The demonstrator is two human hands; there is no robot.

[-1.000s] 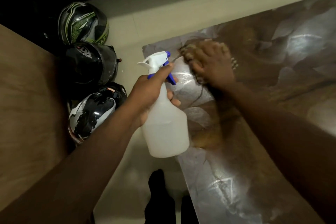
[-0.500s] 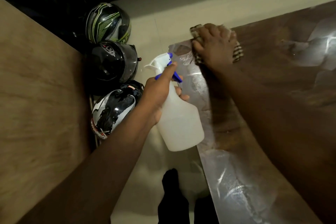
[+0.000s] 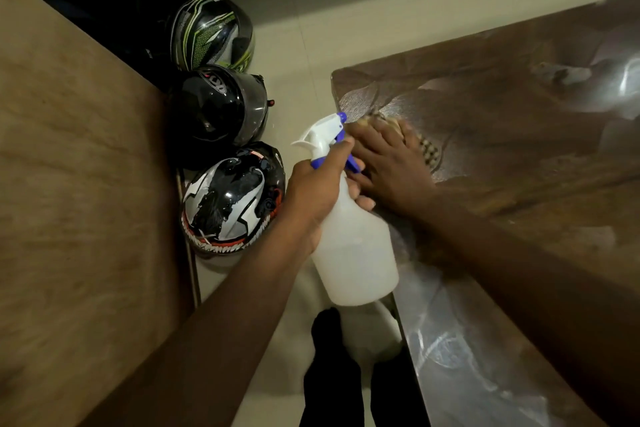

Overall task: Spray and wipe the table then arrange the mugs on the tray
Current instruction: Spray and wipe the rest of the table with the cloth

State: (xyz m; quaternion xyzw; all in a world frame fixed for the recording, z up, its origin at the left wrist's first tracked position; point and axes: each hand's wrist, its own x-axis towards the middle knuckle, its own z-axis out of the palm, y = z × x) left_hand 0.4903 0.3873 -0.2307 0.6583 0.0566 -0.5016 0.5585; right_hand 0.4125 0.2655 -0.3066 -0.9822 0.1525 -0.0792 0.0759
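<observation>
Table (image 3: 519, 121) corner: right hand (image 3: 391, 170) flat on cloth (image 3: 429, 151); left hand (image 3: 318, 187) grips spray bottle (image 3: 356, 253) off-edge.

Left hand (image 3: 317, 191) wrapped round neck of translucent spray bottle (image 3: 353, 239), held off worktop edge. Right hand (image 3: 388, 166) flat, pressing checked cloth (image 3: 428, 151) onto glossy brown worktop (image 3: 519, 107) near corner. Three helmets (image 3: 221, 111) on floor at left.

Your right hand (image 3: 389, 168) is hiding most of the cloth (image 3: 428, 151), perhaps checked; the table (image 3: 519, 135) is running off-frame right.
</observation>
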